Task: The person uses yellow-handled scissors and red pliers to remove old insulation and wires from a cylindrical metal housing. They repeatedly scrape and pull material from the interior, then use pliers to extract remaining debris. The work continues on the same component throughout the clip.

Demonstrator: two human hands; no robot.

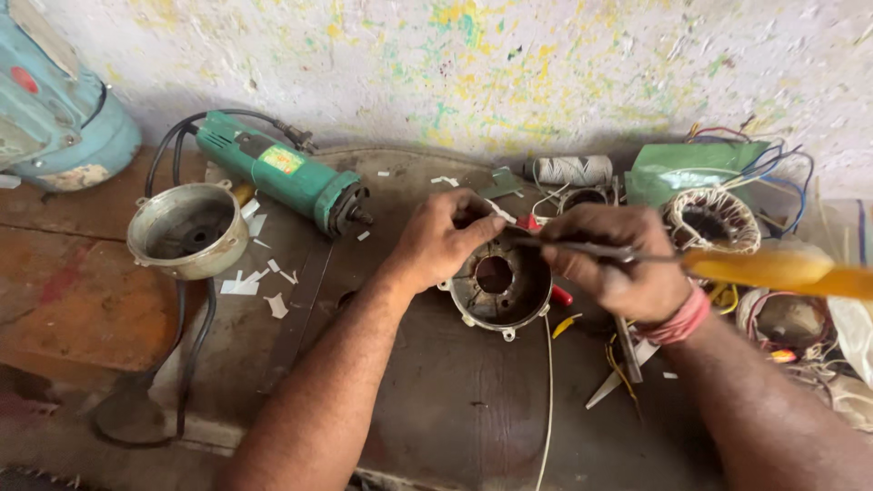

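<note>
The round metal motor cover lies open side up on the tabletop. The left hand rests on its upper left rim, fingers curled, pinching a small white strip. The right hand, over its right rim, grips a yellow-handled screwdriver, tip pointing left across the cover. A green angle grinder lies well left of the cover.

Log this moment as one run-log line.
left hand: pinching at rim of round metal motor housing | right hand: gripping yellow-handled screwdriver, tip over housing | nearby: green angle grinder
</note>
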